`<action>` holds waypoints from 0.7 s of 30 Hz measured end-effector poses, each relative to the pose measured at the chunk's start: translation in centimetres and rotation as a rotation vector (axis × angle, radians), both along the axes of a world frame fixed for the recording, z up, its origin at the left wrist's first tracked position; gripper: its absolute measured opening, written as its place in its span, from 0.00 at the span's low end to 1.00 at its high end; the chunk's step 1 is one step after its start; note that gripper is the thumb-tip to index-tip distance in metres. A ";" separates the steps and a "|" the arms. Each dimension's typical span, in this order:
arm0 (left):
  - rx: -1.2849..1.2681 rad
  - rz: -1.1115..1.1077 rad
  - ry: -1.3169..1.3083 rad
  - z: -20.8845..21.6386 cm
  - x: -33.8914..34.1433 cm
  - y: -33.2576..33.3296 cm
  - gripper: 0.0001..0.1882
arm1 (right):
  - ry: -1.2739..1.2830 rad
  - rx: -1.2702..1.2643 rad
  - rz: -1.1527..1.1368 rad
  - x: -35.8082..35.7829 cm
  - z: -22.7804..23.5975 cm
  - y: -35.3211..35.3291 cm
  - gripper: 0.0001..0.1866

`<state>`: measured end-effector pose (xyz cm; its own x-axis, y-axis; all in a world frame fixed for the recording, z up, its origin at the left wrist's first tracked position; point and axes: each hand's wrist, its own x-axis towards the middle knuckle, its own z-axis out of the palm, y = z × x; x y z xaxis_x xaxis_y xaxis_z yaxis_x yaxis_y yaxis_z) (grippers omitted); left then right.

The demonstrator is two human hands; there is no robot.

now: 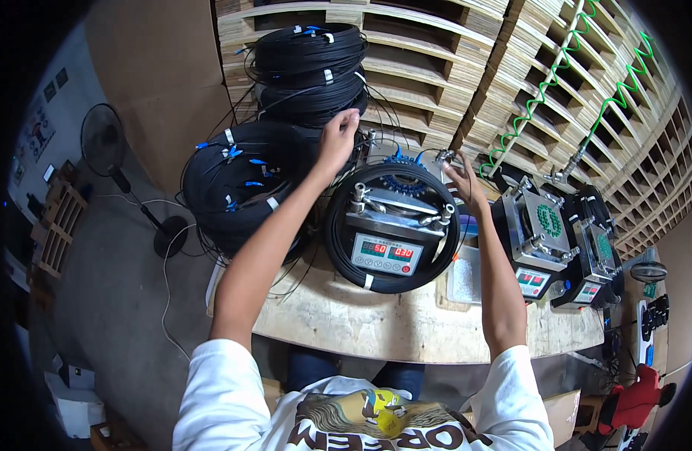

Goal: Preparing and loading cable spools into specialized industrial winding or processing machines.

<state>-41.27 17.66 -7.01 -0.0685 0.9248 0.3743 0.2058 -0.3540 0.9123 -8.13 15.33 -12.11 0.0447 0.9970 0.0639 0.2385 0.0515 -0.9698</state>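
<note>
A coil of black cable (pixel 337 255) rests around the front of a polishing machine (pixel 387 253) with a red-digit control panel. Blue connectors ring the round fixture (pixel 406 180) on its top. My left hand (pixel 337 144) is raised beyond the coil's far left side, beside a metal post (pixel 371 140). Its fingers are pressed together, and what they hold, if anything, is hidden. At the machine's far right corner, my right hand (pixel 460 179) has its fingers bent in by a metal clamp (pixel 444 155). A thin black cable runs along those fingers; their grip is unclear.
Stacked black cable coils (pixel 308 75) and another pile (pixel 241 195) with blue connectors stand left. Two similar machines (pixel 545 225) (pixel 598 255) are right, past a clear tray (pixel 464 278). Wooden pallets (pixel 421 60) rise behind. A fan (pixel 105 139) stands left; a person in red (pixel 635 402) is far right.
</note>
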 end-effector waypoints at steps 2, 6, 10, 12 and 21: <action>0.489 0.033 0.085 -0.9 0.0 -4.8 0.16 | 0.122 0.083 -0.076 0.6 0.1 -1.0 0.38; 0.487 -0.016 0.290 -4.0 1.0 -13.7 0.18 | 0.116 0.461 -0.355 1.1 2.0 -4.5 0.19; 0.495 0.052 0.535 -5.4 0.1 -15.7 0.20 | 0.027 0.659 -0.418 -4.0 2.7 -10.9 0.11; 0.479 0.029 0.455 -5.1 0.6 -15.4 0.19 | -0.076 0.670 -0.391 -6.0 1.2 -13.4 0.10; 0.356 -0.151 0.104 -7.7 -2.9 -14.0 0.12 | -0.319 0.750 -0.422 -10.0 -1.9 -16.2 0.17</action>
<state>-44.22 3.63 -14.75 0.1131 0.7327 0.6710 0.2117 -0.6776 0.7043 -18.16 -0.86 -13.96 0.2650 0.5939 0.7596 0.6313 0.4886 -0.6023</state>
